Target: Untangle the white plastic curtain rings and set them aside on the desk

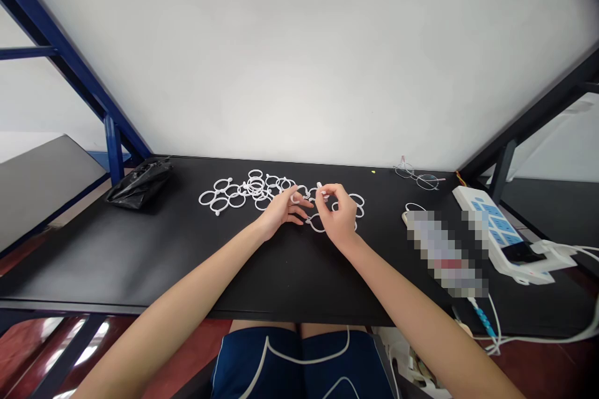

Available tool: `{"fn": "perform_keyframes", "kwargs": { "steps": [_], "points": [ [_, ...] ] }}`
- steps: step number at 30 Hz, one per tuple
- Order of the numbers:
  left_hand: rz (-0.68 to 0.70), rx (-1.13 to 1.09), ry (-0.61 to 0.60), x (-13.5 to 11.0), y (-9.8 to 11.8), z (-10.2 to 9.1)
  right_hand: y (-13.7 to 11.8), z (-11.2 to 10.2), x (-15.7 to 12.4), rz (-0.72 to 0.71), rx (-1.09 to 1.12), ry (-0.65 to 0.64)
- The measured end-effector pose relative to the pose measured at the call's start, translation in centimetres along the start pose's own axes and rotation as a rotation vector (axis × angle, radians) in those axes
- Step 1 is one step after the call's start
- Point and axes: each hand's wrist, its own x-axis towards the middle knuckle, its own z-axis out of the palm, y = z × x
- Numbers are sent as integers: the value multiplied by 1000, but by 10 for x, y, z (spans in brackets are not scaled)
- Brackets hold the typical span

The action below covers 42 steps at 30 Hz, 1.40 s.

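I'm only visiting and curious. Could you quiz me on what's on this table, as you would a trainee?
1. True or false: the white rings lie on a black table.
2. What sits at the table's left end? A. a mug B. a black bag C. a book
3. Fill in: the glasses lie nearer the person's ____ hand.
Key: 1 true; 2 B; 3 right, meaning the right hand.

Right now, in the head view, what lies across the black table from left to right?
Black plastic bag → white rings → left hand → right hand → glasses → white power strip.
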Motion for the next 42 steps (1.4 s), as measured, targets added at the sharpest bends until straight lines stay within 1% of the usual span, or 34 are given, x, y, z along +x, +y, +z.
{"fn": "perform_keyframes", "kwargs": {
  "steps": [2,5,7,9,15,21,24,29,33,37,42],
  "points": [
    [74,152,7,-2,-3,3,0,0,0,-8,-18,5],
    [177,351,-26,-3,-8,5,0,0,0,-17,-33,-12],
    [193,441,-39,-3,-10,4,0,0,0,-14,-38,-31],
    [193,480,-52,-3,-11,3,0,0,-1,-6,-38,-53],
    [208,410,-79,-3,-11,2,1,2,-2,-10,-25,-92],
    [237,396,1,-3,-14,3,1,3,-2,-38,-40,-96],
    [234,429,14,-3,-14,3,1,3,-2,-40,-34,-91],
    [209,452,4,-3,-14,3,2,4,-3,-18,-20,-108],
    [149,428,-23,-2,-12,2,3,4,-4,-23,2,-115],
    [102,450,-48,-2,-8,3,4,5,-5,-32,0,-110],
    [99,474,-58,-3,-5,5,5,6,-5,-35,-10,-106]
  ]
}}
